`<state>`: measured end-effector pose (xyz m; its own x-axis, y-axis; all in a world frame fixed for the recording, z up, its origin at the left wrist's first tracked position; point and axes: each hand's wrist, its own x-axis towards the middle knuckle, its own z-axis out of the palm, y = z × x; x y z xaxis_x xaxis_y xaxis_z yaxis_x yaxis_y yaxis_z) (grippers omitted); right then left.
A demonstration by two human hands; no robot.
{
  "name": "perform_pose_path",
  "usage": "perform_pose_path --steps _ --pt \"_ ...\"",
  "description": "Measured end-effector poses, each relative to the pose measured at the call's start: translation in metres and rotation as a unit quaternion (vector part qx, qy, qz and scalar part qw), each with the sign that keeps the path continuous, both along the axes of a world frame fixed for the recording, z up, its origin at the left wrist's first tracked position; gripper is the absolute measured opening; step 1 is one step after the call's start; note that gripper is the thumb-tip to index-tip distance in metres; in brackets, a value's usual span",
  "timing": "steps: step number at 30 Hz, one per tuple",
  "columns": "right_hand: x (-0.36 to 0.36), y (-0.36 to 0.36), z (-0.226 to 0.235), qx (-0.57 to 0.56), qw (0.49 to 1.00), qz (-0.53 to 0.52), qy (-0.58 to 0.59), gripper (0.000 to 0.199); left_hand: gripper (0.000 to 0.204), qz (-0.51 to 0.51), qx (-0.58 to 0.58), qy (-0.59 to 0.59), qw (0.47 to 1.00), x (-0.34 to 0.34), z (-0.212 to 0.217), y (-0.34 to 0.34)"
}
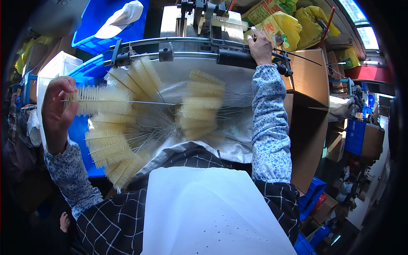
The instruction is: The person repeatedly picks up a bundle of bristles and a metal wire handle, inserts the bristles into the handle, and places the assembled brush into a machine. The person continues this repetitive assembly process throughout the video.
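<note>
Left hand (pixel 57 108) at left of frame, raised, fingers curled, thumb and fingertips pinching the bristle end of a cream twisted-wire bottle brush (pixel 100 101); the brush lies level, its bare wire stem running right toward frame centre. Just below and right of it, a fan of the same cream brushes (pixel 117 148) spreads from lower left up to centre, stems meeting in the middle over a white woven sack (pixel 238 148). A second clump of brushes (pixel 202 104) sits centre, slightly blurred.

Right hand (pixel 260 46) at upper centre-right, arm stretched up, fingers closed around a brush (pixel 231 21) at the machine (pixel 199 12); exact grip hard to tell. Below the hand, a black cylinder on curved metal rails (pixel 170 49) crossing the upper frame.

Blue crates (pixel 95 21) upper left, one with a white cloth item in it. Yellow bags (pixel 293 21) upper right. Open cardboard box (pixel 310 85) at right. White sheet (pixel 204 212) over the lap, lower centre; checked apron around it.
</note>
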<state>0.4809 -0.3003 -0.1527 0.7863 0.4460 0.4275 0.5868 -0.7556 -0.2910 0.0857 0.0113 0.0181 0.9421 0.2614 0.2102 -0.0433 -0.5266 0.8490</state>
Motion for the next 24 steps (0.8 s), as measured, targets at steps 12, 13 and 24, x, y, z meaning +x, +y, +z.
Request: perform_pose_path --steps 12,13,24 --pt "0.059 -0.060 0.031 -0.131 0.989 0.060 -0.025 0.020 0.023 -0.029 -0.165 -0.032 0.985 0.055 -0.007 -0.024" --pt "0.061 -0.065 0.035 -0.106 0.988 0.106 0.028 0.020 0.022 -0.029 -0.172 -0.023 0.984 0.056 -0.007 -0.027" --pt "-0.105 -0.041 0.120 0.066 0.842 0.346 0.409 0.045 0.018 -0.157 -0.265 0.014 0.951 0.128 -0.051 -0.095"
